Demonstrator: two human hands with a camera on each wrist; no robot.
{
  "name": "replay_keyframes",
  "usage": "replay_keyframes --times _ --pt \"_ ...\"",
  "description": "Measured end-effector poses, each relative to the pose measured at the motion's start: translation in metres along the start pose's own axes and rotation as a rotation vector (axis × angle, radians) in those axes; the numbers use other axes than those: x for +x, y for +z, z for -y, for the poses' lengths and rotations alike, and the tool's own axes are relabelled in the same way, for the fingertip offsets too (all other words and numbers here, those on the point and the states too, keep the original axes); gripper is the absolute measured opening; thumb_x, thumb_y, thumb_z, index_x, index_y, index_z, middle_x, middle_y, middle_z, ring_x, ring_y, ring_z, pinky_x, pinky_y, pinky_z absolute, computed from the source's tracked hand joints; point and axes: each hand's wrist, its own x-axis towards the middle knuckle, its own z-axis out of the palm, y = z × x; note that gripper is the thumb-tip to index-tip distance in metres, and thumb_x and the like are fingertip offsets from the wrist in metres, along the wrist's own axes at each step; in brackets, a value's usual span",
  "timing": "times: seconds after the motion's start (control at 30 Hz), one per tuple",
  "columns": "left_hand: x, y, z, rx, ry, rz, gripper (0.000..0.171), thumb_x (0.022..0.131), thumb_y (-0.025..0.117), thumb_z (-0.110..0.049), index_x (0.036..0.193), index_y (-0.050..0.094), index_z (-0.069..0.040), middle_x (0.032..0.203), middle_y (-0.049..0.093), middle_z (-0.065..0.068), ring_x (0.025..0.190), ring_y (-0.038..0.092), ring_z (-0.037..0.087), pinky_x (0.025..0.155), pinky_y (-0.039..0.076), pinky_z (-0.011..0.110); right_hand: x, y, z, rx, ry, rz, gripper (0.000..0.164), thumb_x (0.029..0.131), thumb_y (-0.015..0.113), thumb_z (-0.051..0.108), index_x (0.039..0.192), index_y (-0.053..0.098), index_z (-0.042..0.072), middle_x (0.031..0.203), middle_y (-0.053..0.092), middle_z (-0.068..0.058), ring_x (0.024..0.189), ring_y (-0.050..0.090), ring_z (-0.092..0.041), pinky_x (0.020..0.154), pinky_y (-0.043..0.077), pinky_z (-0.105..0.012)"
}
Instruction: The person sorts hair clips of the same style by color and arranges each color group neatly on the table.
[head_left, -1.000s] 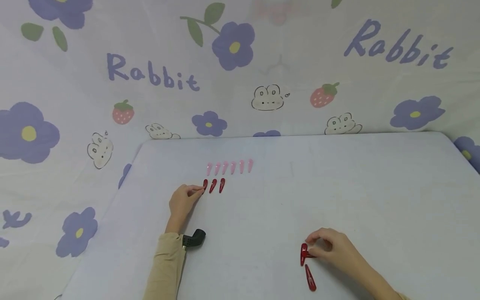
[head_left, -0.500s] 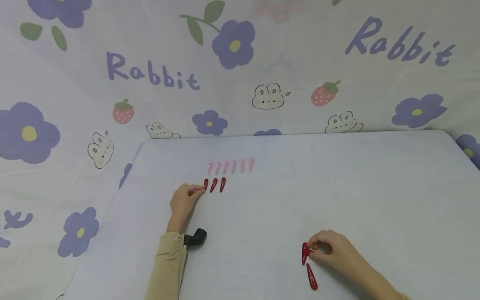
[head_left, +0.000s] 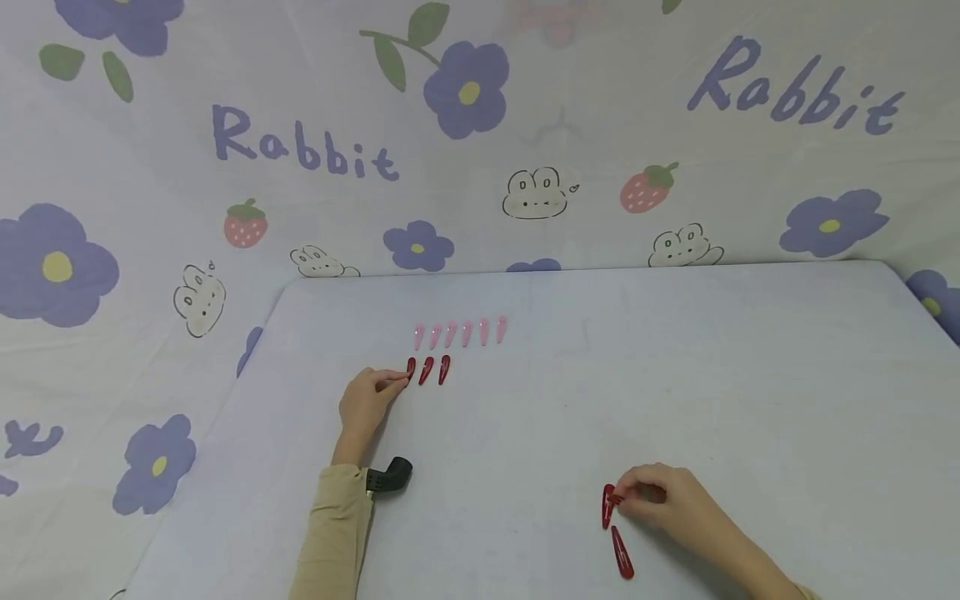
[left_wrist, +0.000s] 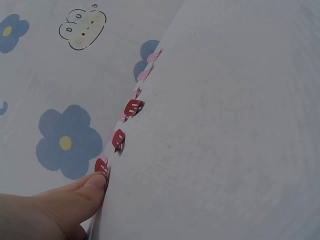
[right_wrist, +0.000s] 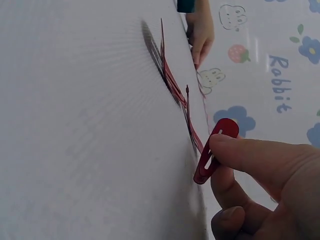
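Three red snap hair clips stand in a short row on the white table. My left hand pinches the lower end of the leftmost red hair clip between thumb and finger. Beside it in the row are a middle red clip and a right one. Nearer the front, my right hand holds another red hair clip between thumb and fingers. Just left of those fingertips lies a red clip, with one more red clip below it, slanted.
Behind the red row runs a line of several pink hair clips. A cloth printed with flowers and rabbits rises at the table's back edge. A black device sits at the left wrist.
The clip in my right hand has turned slightly at the fingertips, and that hand has shifted a little downward. My left hand stays at the same clip.
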Motion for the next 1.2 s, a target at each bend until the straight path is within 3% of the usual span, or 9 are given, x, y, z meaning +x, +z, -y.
replay_keyframes --times 0.27,0.43,0.57,0.73,0.97,1.2 --pt "0.0 0.002 0.002 0.014 0.012 -0.007 0.019 0.079 0.068 -0.028 0.093 0.073 -0.016 0.068 0.048 -0.001 0.06 0.042 0.016 0.053 0.032 0.029 0.0 -0.002 0.002 0.063 0.115 0.005 0.011 0.077 0.07 0.017 0.084 0.064 0.012 0.069 0.055 0.006 0.059 0.046 -0.008 0.048 0.04 -0.024" --pt "-0.001 0.0 0.0 0.01 0.014 -0.009 0.019 0.08 0.068 -0.028 0.094 0.072 -0.017 0.068 0.048 -0.001 0.06 0.042 0.016 0.052 0.032 0.029 0.002 -0.003 0.003 0.056 0.118 -0.023 0.009 0.077 0.07 0.014 0.084 0.064 0.013 0.07 0.056 0.007 0.062 0.049 -0.008 0.055 0.041 -0.023" --pt "-0.001 -0.001 -0.001 -0.006 0.011 -0.001 0.019 0.08 0.067 -0.028 0.094 0.072 -0.016 0.069 0.048 -0.001 0.061 0.043 0.016 0.052 0.032 0.029 0.006 -0.008 0.005 0.052 0.096 -0.026 0.009 0.078 0.069 0.014 0.084 0.063 0.012 0.071 0.058 0.009 0.065 0.05 -0.007 0.058 0.042 -0.023" --pt "-0.001 -0.001 -0.001 -0.009 0.009 0.006 0.019 0.081 0.067 -0.026 0.095 0.072 -0.015 0.069 0.049 0.0 0.061 0.043 0.016 0.053 0.032 0.03 0.019 -0.016 0.015 0.043 0.027 0.02 0.01 0.08 0.066 0.01 0.086 0.058 0.011 0.068 0.056 0.007 0.061 0.044 -0.007 0.052 0.037 -0.023" --pt "0.002 -0.001 0.0 0.004 -0.009 -0.002 0.019 0.08 0.067 -0.027 0.094 0.072 -0.016 0.071 0.05 0.0 0.063 0.044 0.017 0.054 0.033 0.03 0.051 -0.017 0.038 0.012 -0.129 0.163 0.014 0.085 0.056 0.0 0.09 0.049 0.01 0.066 0.058 0.003 0.054 0.045 -0.006 0.05 0.038 -0.023" --pt "0.001 0.001 0.001 0.002 -0.005 0.006 0.018 0.081 0.067 -0.027 0.094 0.072 -0.016 0.071 0.05 0.0 0.062 0.044 0.016 0.054 0.033 0.029 0.09 -0.015 0.045 -0.024 -0.14 0.244 0.015 0.084 0.055 -0.002 0.089 0.046 0.01 0.062 0.059 0.001 0.052 0.039 -0.008 0.051 0.033 -0.024"
